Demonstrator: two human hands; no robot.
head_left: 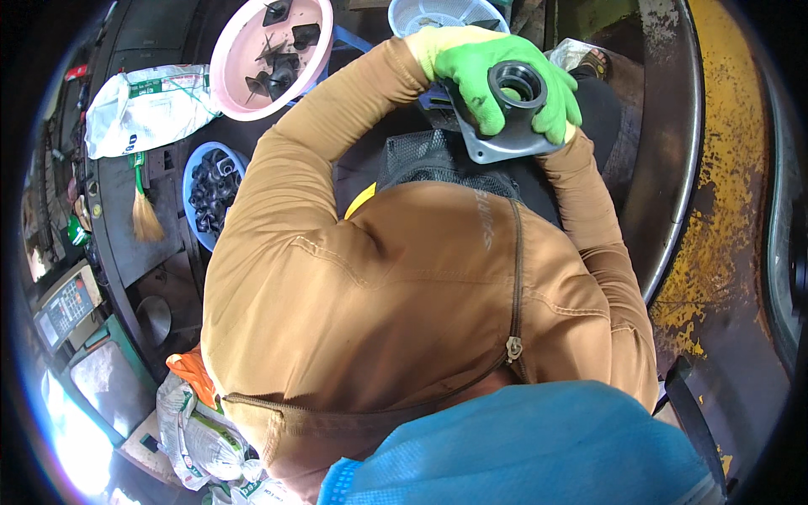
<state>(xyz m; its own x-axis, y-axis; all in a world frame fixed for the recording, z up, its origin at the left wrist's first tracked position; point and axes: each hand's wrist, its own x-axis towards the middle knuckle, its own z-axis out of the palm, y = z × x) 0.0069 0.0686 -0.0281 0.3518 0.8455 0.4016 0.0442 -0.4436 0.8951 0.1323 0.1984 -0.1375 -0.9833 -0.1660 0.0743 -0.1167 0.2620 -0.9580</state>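
Note:
In front of my chest I hold a dark grey square flange plate [503, 141] with a round black collar [532, 82] standing up from it. My left hand [470, 74], in a green glove with a pale yellow cuff, reaches round from the left, its fingers closed on the plate beside the collar. On the collar's other side my right hand [559, 105], also green-gloved, is closed on the plate's right edge. Both hands' undersides are hidden. Under the plate, black mesh fabric [412, 158] lies over my lap.
A pink basin [225, 63] holding several dark parts stands at the far left, near a pale blue mesh basket [404, 15]. Closer in, a blue basin [190, 189] is full of small black pieces. A white sack [151, 114] and a straw broom [146, 215] lie further left. Worn yellow machinery [724, 168] borders the right.

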